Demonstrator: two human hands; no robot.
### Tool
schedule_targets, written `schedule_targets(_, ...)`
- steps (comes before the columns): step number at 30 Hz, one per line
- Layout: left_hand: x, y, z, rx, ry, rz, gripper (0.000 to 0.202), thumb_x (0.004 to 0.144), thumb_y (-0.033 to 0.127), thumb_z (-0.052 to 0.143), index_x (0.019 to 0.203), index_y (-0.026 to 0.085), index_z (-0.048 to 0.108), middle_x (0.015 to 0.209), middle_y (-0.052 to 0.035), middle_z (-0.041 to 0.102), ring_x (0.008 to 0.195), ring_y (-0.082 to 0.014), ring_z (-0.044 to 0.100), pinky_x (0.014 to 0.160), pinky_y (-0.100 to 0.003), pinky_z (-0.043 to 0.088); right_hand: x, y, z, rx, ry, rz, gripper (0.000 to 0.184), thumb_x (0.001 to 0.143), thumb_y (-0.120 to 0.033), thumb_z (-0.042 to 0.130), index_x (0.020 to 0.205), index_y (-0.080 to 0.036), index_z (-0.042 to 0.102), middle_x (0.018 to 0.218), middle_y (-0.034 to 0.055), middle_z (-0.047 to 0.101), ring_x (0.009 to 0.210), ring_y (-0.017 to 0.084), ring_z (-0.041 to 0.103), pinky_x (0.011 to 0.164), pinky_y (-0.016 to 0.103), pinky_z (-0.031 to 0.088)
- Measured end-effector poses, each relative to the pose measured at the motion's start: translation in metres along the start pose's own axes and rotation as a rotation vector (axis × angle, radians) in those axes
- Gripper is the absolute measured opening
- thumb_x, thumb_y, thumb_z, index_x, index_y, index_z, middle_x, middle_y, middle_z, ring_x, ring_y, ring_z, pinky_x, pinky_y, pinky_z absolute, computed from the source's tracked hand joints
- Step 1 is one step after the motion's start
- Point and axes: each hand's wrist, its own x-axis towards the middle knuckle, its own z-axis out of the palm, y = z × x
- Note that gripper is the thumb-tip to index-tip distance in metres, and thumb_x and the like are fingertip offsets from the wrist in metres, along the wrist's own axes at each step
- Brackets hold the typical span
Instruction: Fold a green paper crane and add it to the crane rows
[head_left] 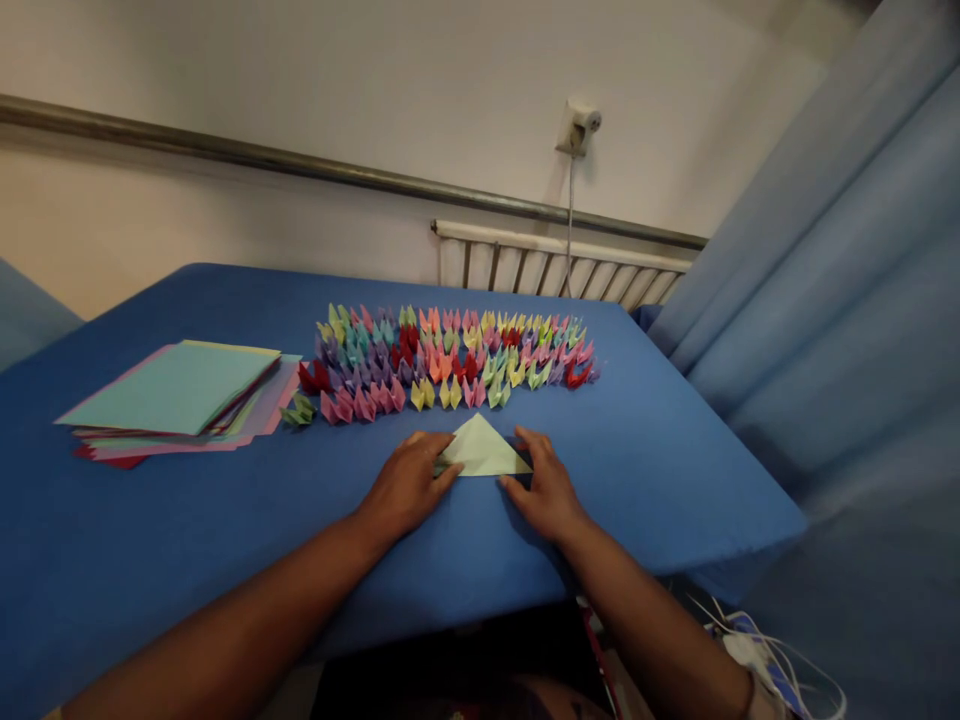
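A pale green sheet of paper (484,450), folded into a triangle, lies on the blue-covered table with its peak pointing away from me. My left hand (409,480) is at its left corner, the thumb on the paper near the lower edge and the fingers along the sloping side. Around the right corner, my right hand (551,490) has its thumb and fingers apart, with the corner between them. Just beyond the triangle stand rows of small folded paper cranes (450,365) in pink, red, yellow, green, purple and blue.
On the left of the blue-covered table (660,470) lies a stack of coloured paper sheets (180,385), light blue on top. A metal rail (300,158) and a socket with a plug (577,130) are on the wall. Blue curtains (847,260) hang at right; white cables (780,660) lie below.
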Motion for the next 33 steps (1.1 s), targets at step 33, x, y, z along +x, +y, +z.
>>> schedule_targets(33,0.006,-0.01,-0.007,-0.298,0.006,-0.156,0.052,0.081,0.037,0.059,0.128,0.015,0.053,0.092,-0.0071,0.073,0.076,-0.0233,0.068,0.066,-0.033,0.052,0.041,0.01,-0.005,0.356,-0.122,0.342,0.047,0.077,-0.019,0.056,0.123,-0.014,0.05,0.063,-0.006,0.057,0.051,0.013,0.053,0.049,0.024,0.043)
